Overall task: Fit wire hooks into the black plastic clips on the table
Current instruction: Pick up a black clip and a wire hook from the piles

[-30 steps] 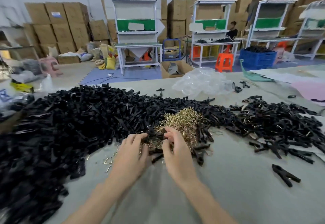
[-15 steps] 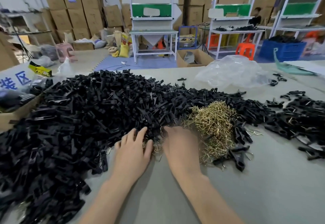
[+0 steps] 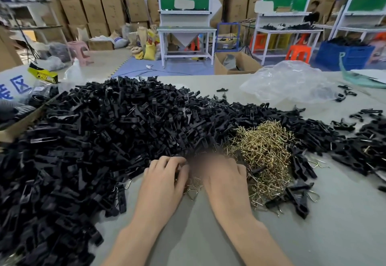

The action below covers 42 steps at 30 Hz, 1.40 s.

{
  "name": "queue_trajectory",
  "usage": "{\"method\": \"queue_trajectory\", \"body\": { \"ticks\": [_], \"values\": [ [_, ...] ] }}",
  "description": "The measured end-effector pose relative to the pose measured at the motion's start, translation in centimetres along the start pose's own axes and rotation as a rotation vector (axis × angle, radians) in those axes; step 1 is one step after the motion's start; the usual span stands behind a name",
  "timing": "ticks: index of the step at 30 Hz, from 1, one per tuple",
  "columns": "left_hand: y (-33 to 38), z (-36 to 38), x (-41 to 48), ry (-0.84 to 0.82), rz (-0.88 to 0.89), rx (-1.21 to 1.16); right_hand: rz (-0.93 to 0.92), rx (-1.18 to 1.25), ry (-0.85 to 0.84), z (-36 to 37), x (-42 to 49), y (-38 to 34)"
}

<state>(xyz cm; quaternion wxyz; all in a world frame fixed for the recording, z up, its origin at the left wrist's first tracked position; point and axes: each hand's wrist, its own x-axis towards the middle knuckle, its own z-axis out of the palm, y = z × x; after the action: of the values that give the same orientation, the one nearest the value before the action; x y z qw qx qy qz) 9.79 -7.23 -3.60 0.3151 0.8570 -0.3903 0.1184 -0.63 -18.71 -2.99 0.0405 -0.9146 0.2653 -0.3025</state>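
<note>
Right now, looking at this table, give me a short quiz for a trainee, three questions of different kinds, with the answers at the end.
1. True or false: the heap of wire hooks lies to the left of the big heap of black clips.
2. What lies on the table beyond the hooks? A, a clear plastic bag; B, a metal tray; C, a red bucket.
3. Which is nearer the wire hooks, the left grip or the right grip?
Key: 1 false, the hooks lie at the right side of the clips; 2 A; 3 the right grip.
</note>
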Motion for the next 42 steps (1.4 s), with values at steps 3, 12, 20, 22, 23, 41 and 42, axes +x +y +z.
{"method": "queue_trajectory", "body": {
  "ticks": [3, 12, 20, 22, 23, 41, 42],
  "values": [
    [0.0, -0.4, 0.0, 0.049, -0.038, -0.185, -0.006, 0.021, -0.028, -0.4, -0.1, 0.1],
    [1.7, -2.2, -0.9, 0.154, -0.039, -0.484, 0.0, 0.823, -0.247, -1.8, -0.3, -1.1],
    [1.8, -2.2, -0.7, 0.145, -0.063, -0.515, 0.261, 1.168, -0.296, -1.5, 0.0, -1.0],
    [1.5, -2.0, -0.6, 0.151, -0.106, -0.504, 0.309, 1.217, -0.288, -1.5, 0.0, -1.0],
    [1.4, -1.9, -0.7, 0.149, -0.125, -0.503, 0.323, 1.24, -0.281, -1.5, 0.1, -0.9],
    [3.7, -2.7, -1.1, -0.029, -0.316, -0.896, 0.342, 1.483, -0.326, -2.2, 1.0, -0.1],
    [3.7, -2.7, -1.1, -0.04, -0.317, -0.901, 0.342, 1.498, -0.328, -2.2, 1.0, 0.0]
  ]
}}
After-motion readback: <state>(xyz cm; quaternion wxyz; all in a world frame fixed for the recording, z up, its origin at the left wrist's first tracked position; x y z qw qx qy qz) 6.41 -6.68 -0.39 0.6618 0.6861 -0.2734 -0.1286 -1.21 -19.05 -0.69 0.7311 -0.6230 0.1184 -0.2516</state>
